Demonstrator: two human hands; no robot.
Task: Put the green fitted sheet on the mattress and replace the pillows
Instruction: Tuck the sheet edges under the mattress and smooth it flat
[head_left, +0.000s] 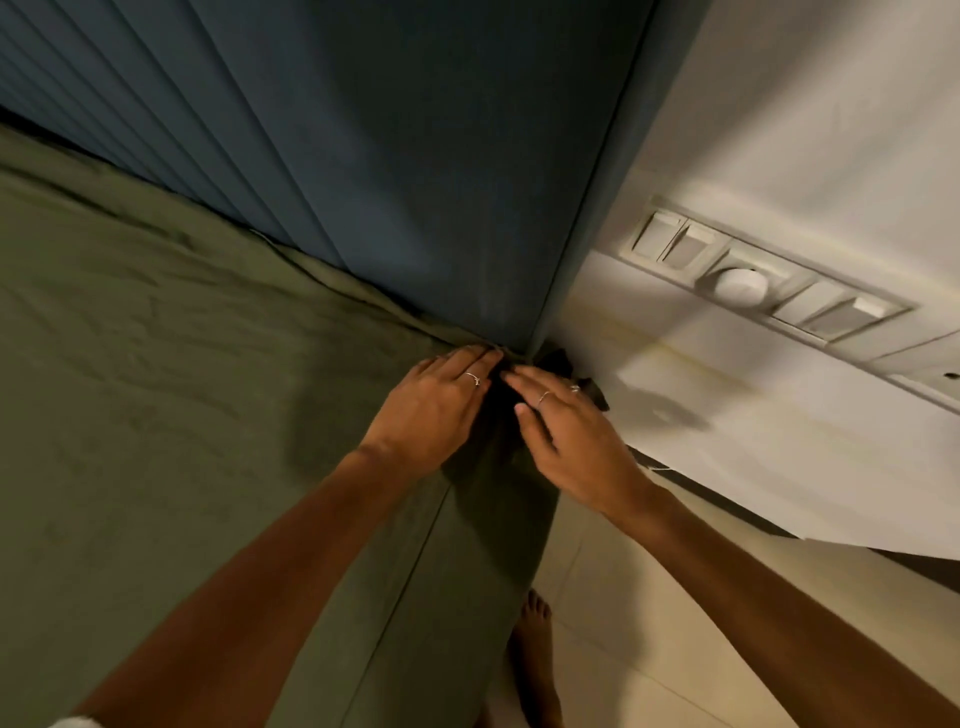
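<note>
The green fitted sheet (156, 364) covers the mattress top and hangs down its side, wrinkled across the surface. Both hands meet at the mattress corner beside the blue headboard (415, 156). My left hand (431, 410) lies flat on the sheet at the corner, fingers straight and pressing toward the headboard. My right hand (566, 431) presses with straight fingers on the sheet's corner edge, fingertips in the dark gap by the headboard. What lies under the fingertips is hidden. No pillows are in view.
A white wall (779, 130) with a panel of switches and a round knob (737, 288) stands to the right. Light floor tiles (649, 623) run alongside the bed, and a bare foot (535, 660) stands close to the mattress side.
</note>
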